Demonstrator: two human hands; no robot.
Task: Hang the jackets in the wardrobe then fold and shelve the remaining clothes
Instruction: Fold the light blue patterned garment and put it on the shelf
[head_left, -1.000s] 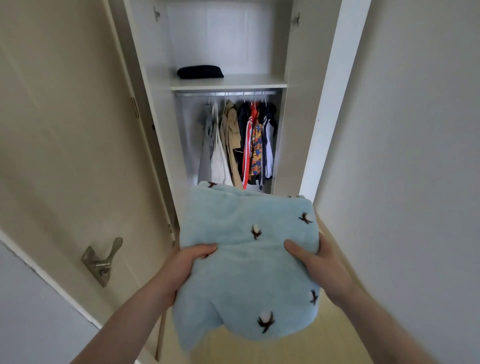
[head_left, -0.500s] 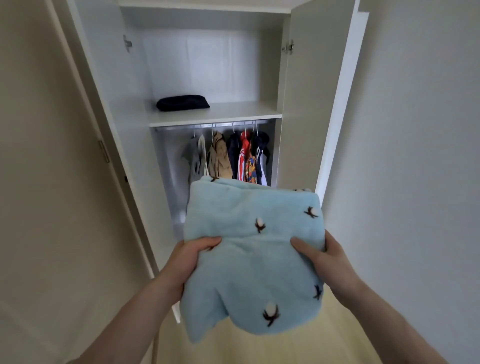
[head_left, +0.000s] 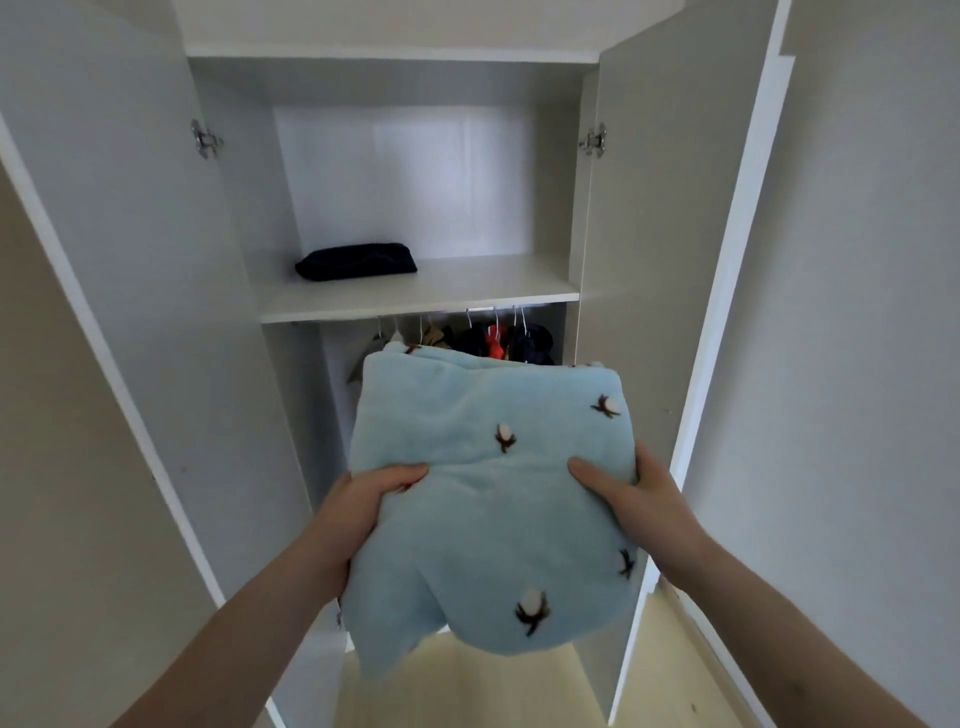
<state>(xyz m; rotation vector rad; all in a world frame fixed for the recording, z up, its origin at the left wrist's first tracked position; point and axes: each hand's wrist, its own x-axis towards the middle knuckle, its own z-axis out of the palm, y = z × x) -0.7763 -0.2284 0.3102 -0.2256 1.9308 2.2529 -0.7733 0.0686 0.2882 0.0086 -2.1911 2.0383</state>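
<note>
Shelving step: both hands are gripping the folded blue garment (head_left: 493, 499).
It is needing lifting onto the shelf (head_left: 415, 299) above the hands (beside the dark bundle (head_left: 356, 261)).

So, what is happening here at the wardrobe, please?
A person stands at an open wardrobe and holds a folded light blue garment in both hands, the left hand and the right hand gripping its sides, thumbs on top. The shelf above holds one folded dark garment at its left. Below it, jackets already hang on the rail. The blue garment is not yet on the shelf.
</note>
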